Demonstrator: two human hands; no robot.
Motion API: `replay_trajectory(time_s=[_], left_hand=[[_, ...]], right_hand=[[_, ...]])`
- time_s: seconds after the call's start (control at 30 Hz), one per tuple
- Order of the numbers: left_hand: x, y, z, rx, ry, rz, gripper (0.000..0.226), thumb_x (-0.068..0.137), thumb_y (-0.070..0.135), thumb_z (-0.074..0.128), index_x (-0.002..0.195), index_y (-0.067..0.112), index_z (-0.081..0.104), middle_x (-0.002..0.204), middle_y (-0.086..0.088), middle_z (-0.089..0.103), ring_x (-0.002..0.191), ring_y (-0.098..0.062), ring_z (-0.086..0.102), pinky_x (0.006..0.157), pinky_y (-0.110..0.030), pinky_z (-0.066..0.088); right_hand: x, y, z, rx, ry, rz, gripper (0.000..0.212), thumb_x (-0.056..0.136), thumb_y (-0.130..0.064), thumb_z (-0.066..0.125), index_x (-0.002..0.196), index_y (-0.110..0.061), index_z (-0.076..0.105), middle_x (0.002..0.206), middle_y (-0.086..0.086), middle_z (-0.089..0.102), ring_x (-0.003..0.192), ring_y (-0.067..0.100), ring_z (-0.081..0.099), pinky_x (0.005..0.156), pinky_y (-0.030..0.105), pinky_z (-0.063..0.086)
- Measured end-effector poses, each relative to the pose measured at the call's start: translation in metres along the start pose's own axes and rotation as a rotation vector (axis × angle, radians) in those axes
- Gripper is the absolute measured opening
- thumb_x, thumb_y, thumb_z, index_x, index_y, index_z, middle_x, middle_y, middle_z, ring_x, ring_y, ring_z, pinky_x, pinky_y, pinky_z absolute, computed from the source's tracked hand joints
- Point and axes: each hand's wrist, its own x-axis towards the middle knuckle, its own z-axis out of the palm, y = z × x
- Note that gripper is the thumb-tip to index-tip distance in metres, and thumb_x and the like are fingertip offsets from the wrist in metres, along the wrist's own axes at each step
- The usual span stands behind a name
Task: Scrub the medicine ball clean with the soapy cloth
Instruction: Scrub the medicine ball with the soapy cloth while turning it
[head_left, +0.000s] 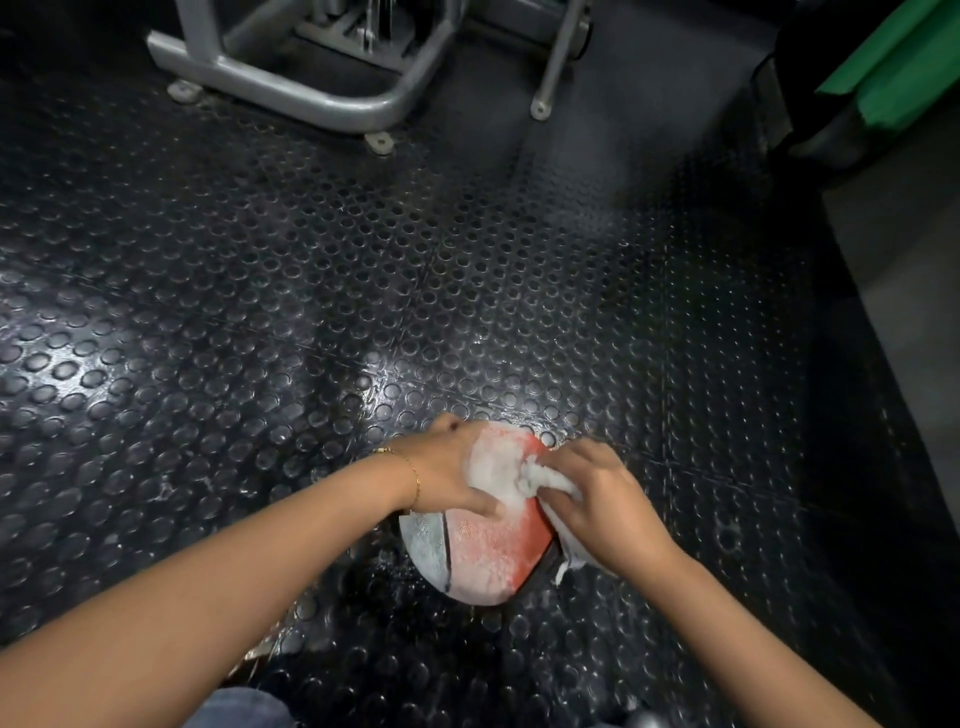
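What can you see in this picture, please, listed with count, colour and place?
medicine ball: one, red and grey under white suds, on the floor, lower centre
cloth: one, white, bunched on top of the ball
floor mat: one, black studded rubber, across the whole view
machine frame: one, grey metal, top left of centre
panel: one, green, top right corner
bracelet: one, gold, on the left wrist
trouser leg: one, blue, bottom edge
left hand: one, holds the ball's upper left side
right hand: one, grips the cloth

Probably a gym: studded black rubber flooring (311, 260), grey machine frame (311, 102).
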Motion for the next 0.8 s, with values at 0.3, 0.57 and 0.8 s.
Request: replay_trajectory(time_s=[0.3,0.57,0.8], left_hand=[[0.004,0.005,-0.009,-0.008,-0.028,-0.008,0.103,0.073,0.063,0.065,0.150,0.034,0.003,0.156,0.006,0.005,0.134,-0.023,0.035,0.108,-0.034,0.034],[0.000,0.004,-0.006,0.061,-0.055,0.024,0.109,0.074,0.060,0.066,0.149,0.033,-0.007,0.157,0.006,-0.004,0.135,-0.022,0.033,0.106,-0.033,0.037],[-0.002,-0.001,-0.001,0.156,-0.021,0.064,0.123,0.065,0.052,0.076,0.146,0.037,-0.016,0.156,0.012,-0.010,0.114,-0.020,0.049,0.074,-0.023,0.044]], right_hand=[[0.004,0.001,0.000,0.009,0.035,0.023,0.029,0.085,-0.019,0.062,0.113,-0.015,0.063,0.105,0.001,0.057,0.099,0.018,0.048,0.088,0.031,0.038],[-0.009,0.007,-0.006,-0.148,-0.067,-0.174,0.028,0.083,-0.024,0.064,0.110,-0.018,0.063,0.104,-0.001,0.056,0.096,0.017,0.048,0.084,0.028,0.038],[0.009,0.006,-0.005,0.066,0.039,0.057,0.029,0.087,-0.020,0.058,0.116,-0.016,0.061,0.105,0.002,0.056,0.102,0.018,0.049,0.088,0.030,0.040]])
